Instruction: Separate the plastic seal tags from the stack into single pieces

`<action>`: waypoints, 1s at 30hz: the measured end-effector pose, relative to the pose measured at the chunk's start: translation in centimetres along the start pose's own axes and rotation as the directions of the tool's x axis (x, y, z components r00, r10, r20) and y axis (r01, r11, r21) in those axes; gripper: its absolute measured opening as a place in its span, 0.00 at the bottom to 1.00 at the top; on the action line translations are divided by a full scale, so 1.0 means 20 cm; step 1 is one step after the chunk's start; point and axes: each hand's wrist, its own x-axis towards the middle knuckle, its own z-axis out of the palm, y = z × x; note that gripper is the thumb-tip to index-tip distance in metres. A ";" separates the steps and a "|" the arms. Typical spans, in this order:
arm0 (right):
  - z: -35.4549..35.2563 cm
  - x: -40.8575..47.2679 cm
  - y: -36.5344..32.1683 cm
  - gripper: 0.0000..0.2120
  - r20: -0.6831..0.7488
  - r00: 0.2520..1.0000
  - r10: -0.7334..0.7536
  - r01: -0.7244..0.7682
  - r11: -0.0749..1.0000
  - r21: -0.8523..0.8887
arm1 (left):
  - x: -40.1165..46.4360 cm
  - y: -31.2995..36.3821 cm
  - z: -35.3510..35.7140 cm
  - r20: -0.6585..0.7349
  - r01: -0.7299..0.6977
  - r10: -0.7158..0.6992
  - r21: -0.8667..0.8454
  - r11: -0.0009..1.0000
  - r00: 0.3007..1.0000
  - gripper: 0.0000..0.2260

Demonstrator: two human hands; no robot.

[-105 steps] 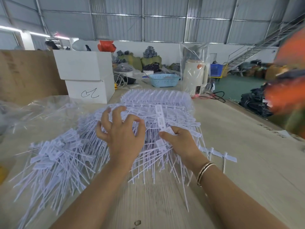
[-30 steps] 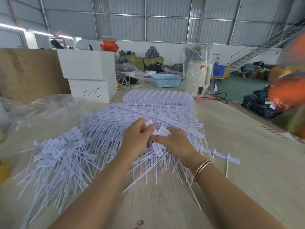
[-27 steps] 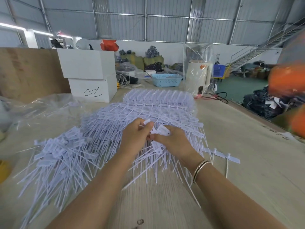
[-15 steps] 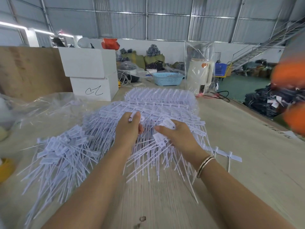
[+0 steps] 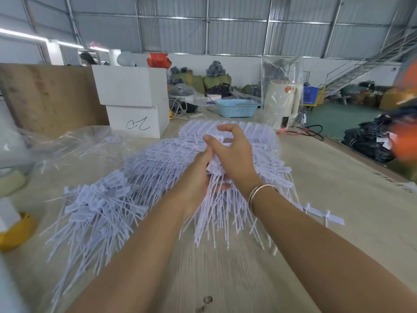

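A big stack of joined white plastic seal tags (image 5: 266, 152) lies on the wooden table (image 5: 338, 188) in the middle. To its left sits a loose heap of single tags (image 5: 94, 204). My left hand (image 5: 194, 184) grips a bunch of tags from the stack's near side, their thin tails hanging down toward me. My right hand (image 5: 232, 154) is raised just above and beside it, thumb and fingers pinching the flag end of a tag (image 5: 220, 138). A short strip of two or three joined tags (image 5: 325, 214) lies alone to the right.
Two stacked white boxes (image 5: 135, 100) stand at the back left, a clear plastic bag (image 5: 74, 143) in front of them. A blue basket (image 5: 237, 107) and a bagged white appliance (image 5: 282, 105) are behind the stack. A yellow object (image 5: 15, 231) sits at the left edge.
Both hands rose off the stack and came together. The left hand now holds a lifted bunch of tags, and the right hand moved up and forward to pinch a tag end.
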 end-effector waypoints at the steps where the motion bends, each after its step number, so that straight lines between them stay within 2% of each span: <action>1: 0.03 0.00 0.01 0.12 -0.042 0.999 0.021 -0.021 1.000 0.005 | -0.01 -0.01 0.01 -0.023 -0.008 0.009 0.026 1.000 1.000 0.18; 3: 0.09 0.01 0.02 0.08 -0.115 0.991 0.074 -0.067 0.995 0.068 | -0.01 -0.04 0.01 -0.065 -0.007 0.013 0.087 0.996 0.998 0.16; 5: 0.15 0.00 0.03 0.12 -0.142 0.976 0.163 -0.136 0.974 0.179 | 0.00 -0.06 -0.01 -0.079 0.020 -0.010 0.135 0.991 0.997 0.22; 7: 0.19 -0.01 0.04 0.18 -0.105 0.950 0.293 -0.242 0.909 0.340 | 0.00 -0.06 -0.02 -0.098 0.050 -0.036 0.138 0.989 0.995 0.28; 8: 0.21 -0.01 0.04 0.20 -0.078 0.933 0.352 -0.292 0.864 0.411 | 0.00 -0.06 -0.03 -0.116 0.049 -0.035 0.121 0.991 0.993 0.27; 11: 0.22 -0.01 0.03 0.22 -0.051 0.902 0.430 -0.352 0.797 0.491 | -0.01 -0.05 -0.05 -0.165 0.019 -0.004 0.087 0.996 0.986 0.12; 14: 0.24 0.00 0.02 0.19 -0.020 0.886 0.463 -0.368 0.729 0.577 | -0.01 -0.06 -0.08 -0.198 0.019 -0.014 0.026 0.999 0.980 0.17; 19: 0.28 -0.02 0.01 0.16 0.033 0.915 0.402 -0.343 0.733 0.587 | -0.01 -0.04 -0.12 -0.301 -0.007 0.069 0.204 0.979 0.951 0.17; 20: 0.28 -0.02 0.01 0.16 0.029 0.923 0.383 -0.335 0.769 0.544 | 0.00 -0.02 -0.14 -0.339 0.002 0.076 0.224 0.974 0.938 0.16; 22: 0.28 -0.03 0.05 0.15 0.027 0.942 0.335 -0.316 0.855 0.410 | 0.01 0.02 -0.23 -0.481 0.024 0.126 0.293 0.956 0.868 0.17; 24: 0.26 -0.05 0.10 0.12 0.015 0.944 0.329 -0.317 0.896 0.309 | 0.02 0.05 -0.35 -0.565 0.102 0.200 0.457 0.883 0.800 0.30; 26: 0.22 -0.06 0.16 0.11 -0.017 0.935 0.353 -0.337 0.906 0.257 | -0.02 0.05 -0.47 -0.617 0.261 0.231 0.601 0.755 0.752 0.41; 28: 0.18 -0.06 0.19 0.12 -0.054 0.933 0.357 -0.335 0.912 0.239 | -0.07 0.03 -0.54 -0.636 0.401 0.249 0.695 0.596 0.731 0.42; 30: 0.15 -0.06 0.21 0.10 -0.087 0.944 0.318 -0.295 0.932 0.210 | -0.11 0.02 -0.59 -0.622 0.473 0.314 0.766 0.436 0.717 0.42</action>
